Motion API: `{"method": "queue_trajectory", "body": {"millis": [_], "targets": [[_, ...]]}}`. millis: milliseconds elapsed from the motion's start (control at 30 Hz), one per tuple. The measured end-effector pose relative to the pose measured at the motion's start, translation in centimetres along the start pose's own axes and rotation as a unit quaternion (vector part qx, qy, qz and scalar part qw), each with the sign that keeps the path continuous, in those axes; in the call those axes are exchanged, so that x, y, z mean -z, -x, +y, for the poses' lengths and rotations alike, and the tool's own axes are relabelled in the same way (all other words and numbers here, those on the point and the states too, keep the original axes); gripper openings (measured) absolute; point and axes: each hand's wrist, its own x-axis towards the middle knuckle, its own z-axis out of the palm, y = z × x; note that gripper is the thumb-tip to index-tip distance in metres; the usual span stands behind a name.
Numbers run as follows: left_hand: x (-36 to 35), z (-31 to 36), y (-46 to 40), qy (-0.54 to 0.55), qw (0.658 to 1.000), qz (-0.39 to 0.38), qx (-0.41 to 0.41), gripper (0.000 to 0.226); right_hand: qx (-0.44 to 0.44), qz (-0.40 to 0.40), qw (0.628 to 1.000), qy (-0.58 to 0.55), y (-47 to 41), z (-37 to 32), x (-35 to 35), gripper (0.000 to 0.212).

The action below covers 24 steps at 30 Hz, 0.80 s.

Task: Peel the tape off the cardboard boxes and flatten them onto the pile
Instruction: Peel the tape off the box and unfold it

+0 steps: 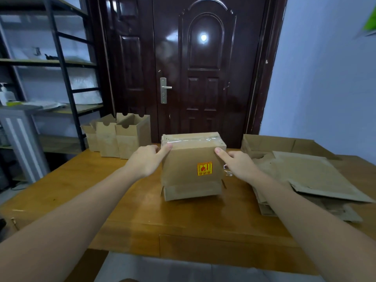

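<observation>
A brown cardboard box [191, 165] with a yellow and red sticker on its near face stands in the middle of the wooden table [85, 186]. Clear tape [191, 138] runs along its top. My left hand [145, 160] holds the box's upper left corner, thumb on the near face and fingers round the side. My right hand [238, 164] holds the upper right corner the same way. A pile of flattened cardboard [309, 176] lies on the table to the right.
Three open cardboard boxes [120, 137] stand at the table's back left. An opened box [264, 144] sits behind the pile. A dark door [203, 68] is behind the table, a black metal shelf rack [61, 68] to the left.
</observation>
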Motion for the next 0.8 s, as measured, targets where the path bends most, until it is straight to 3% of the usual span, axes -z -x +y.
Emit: {"method": "queue_trajectory", "body": {"millis": [200, 300, 367, 500, 600, 667, 800], "targets": [[-1.5, -0.1, 1.3, -0.092, 0.994, -0.057, -0.029, 0.077, -0.09, 0.004, 0.996, 0.027, 0.1, 2.1, -2.0, 0.099], [-2.8, -0.4, 1.6, -0.137, 0.984, -0.108, -0.029, 0.076, -0.109, -0.015, 0.993, 0.034, 0.1, 3.1, -2.9, 0.103], [-3.6, -1.1, 1.7, -0.109, 0.984, -0.14, -0.018, 0.077, -0.115, -0.032, 0.993, 0.006, 0.3, 3.6, -3.5, 0.107], [-3.8, -1.8, 1.6, -0.096, 0.986, -0.137, 0.0, 0.093, -0.138, -0.033, 0.987, -0.081, 0.2, 3.9, -4.0, 0.098], [-3.3, -1.3, 1.4, -0.083, 0.994, -0.065, -0.004, 0.09, -0.158, -0.046, 0.98, -0.115, 0.0, 3.7, -3.8, 0.084], [-2.8, -1.3, 1.3, -0.074, 0.993, -0.058, -0.066, 0.092, -0.167, -0.057, 0.977, -0.122, -0.2, 3.6, -3.5, 0.081], [-1.7, -0.8, 1.9, -0.148, 0.954, -0.148, -0.214, 0.095, -0.153, -0.068, 0.984, -0.057, -0.7, 3.7, -2.9, 0.088]]}}
